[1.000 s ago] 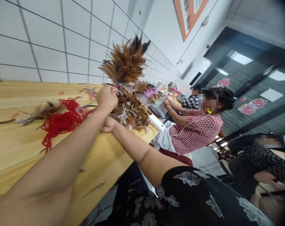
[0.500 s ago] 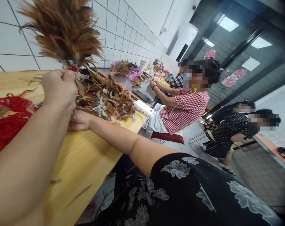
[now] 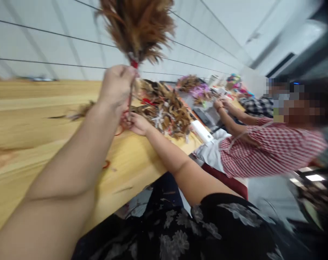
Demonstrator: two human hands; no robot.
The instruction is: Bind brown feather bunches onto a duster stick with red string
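Head view: the left hand [image 3: 117, 83] wraps its fingers round the feather duster [image 3: 138, 29], upright above the table [image 3: 17, 119]; the right hand [image 3: 138, 124], less hidden than before, curls below at red yarn [image 3: 121, 131], hold unclear, leaving both hands visible.

The bunch [image 3: 139, 32] rises above the left hand [image 3: 117, 85], before the wall [image 3: 58, 39]. The right hand [image 3: 136, 123] is nearer the tabletop's [image 3: 25, 119] near edge. Right of both hands lies a feather heap [image 3: 174, 112], then a device [image 3: 202, 132] toward that edge, a phone [image 3: 203, 116] just behind.
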